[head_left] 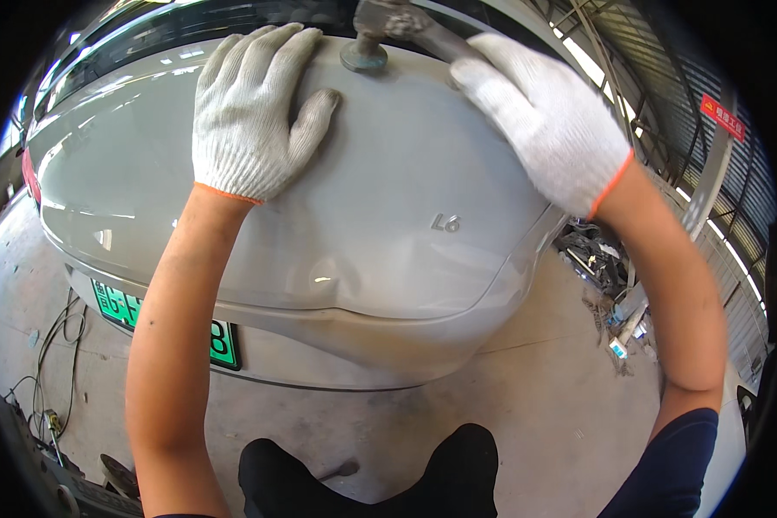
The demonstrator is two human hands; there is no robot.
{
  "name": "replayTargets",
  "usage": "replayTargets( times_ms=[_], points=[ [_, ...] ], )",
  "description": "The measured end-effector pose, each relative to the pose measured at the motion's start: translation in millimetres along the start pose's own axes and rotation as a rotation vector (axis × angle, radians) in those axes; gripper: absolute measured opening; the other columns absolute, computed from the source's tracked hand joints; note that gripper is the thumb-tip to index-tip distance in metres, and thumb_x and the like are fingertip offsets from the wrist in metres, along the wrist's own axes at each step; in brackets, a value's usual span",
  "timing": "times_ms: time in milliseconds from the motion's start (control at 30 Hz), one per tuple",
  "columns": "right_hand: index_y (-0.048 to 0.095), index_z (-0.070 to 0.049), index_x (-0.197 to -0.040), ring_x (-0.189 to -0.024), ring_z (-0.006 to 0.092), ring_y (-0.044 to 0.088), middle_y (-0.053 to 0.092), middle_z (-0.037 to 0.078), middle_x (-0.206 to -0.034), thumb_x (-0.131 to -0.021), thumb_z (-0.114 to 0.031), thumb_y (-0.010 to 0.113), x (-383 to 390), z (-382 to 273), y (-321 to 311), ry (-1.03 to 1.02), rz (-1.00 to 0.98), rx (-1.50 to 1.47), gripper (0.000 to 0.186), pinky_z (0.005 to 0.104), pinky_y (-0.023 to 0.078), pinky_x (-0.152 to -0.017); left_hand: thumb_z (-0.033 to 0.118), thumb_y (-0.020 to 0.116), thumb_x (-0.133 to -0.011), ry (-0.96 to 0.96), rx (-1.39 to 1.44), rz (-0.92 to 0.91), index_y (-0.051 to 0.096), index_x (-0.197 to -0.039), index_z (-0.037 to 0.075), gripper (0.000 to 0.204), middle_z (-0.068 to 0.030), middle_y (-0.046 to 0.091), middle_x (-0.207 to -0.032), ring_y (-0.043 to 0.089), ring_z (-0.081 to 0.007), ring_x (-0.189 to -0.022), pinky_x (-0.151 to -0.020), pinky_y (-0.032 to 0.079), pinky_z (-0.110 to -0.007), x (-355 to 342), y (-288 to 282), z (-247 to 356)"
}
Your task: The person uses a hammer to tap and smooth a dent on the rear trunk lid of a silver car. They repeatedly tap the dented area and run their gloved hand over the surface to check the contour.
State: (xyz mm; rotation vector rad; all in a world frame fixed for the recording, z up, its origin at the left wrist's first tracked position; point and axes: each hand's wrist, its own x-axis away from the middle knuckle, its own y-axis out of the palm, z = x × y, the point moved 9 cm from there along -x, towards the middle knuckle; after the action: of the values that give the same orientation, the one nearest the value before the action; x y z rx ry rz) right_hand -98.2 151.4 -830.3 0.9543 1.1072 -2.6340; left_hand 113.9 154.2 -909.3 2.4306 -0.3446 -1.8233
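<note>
under corrugated roofing (706, 62) — a dented tailgate (388, 164) gleams over concrete (561, 414).

The gloved left hand (255, 112) lies on the far part of a grey car's tailgate (388, 173); to its right, the gloved right hand (544, 121) grips a hammer (436, 36). A dent (324, 278) marks the tailgate's near part. The left forearm (181, 328) crosses before a green number plate (224, 345); debris (594, 256) litters the floor (535, 380) at right.

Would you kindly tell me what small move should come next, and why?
Probably slide the left hand slightly leftward on the grey car panel: its thumb lies close to the hammer that the right hand grips, so a tap might catch it.
</note>
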Motion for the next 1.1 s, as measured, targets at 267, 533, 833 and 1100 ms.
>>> replayTargets(
  times_ms=[267, 533, 833, 1100],
  points=[
    [0.061, -0.006, -0.135, -0.049, 0.0044, 0.047, 0.06, -0.002, -0.08, -0.123, -0.037, 0.055, 244, -53, 99, 0.993, 0.019, -1.566, 0.034, 0.0225, 0.038, -0.042, 0.038, 0.064, -0.109, -0.249, -0.054, 0.009, 0.043, -0.174, 0.003, 0.077, -0.0255, 0.041, -0.179, 0.034, -0.0509, -0.166, -0.137, 0.022, -0.065, 67, 0, -24],
    [0.058, 0.0, -0.132, -0.049, 0.0084, 0.045, 0.058, 0.004, -0.083, -0.118, -0.016, 0.06, 401, -217, 192, 1.406, 0.007, -2.231, 0.021, 0.0268, 0.037, -0.04, 0.053, 0.069, -0.106, -0.458, 0.021, -0.532, 0.031, -0.176, -0.007, 0.1, -0.0419, 0.026, -0.18, 0.025, -0.0627, -0.168, -0.139, 0.018, -0.068, 175, -4, 103],
    [0.058, -0.001, -0.126, -0.049, 0.0075, 0.042, 0.054, 0.001, -0.077, -0.115, -0.007, 0.053, 468, -248, 209, 1.563, -0.516, -2.078, 0.014, 0.0265, 0.038, -0.043, 0.04, 0.086, -0.092, -0.393, 0.354, -0.68, 0.044, -0.17, -0.004, 0.099, -0.0292, 0.041, -0.178, 0.038, -0.0555, -0.165, -0.135, 0.027, -0.071, 212, -12, 200],
    [0.058, -0.003, -0.128, -0.048, 0.007, 0.041, 0.051, -0.001, -0.078, -0.114, -0.011, 0.057, 532, -263, 234, 1.549, -0.815, -2.269, 0.016, 0.0269, 0.035, -0.042, 0.047, 0.08, -0.097, -0.185, 0.408, -0.555, 0.057, -0.163, -0.001, 0.084, -0.0217, 0.051, -0.173, 0.049, -0.0443, -0.158, -0.131, 0.035, -0.066, 135, 33, 228]
  ],
)
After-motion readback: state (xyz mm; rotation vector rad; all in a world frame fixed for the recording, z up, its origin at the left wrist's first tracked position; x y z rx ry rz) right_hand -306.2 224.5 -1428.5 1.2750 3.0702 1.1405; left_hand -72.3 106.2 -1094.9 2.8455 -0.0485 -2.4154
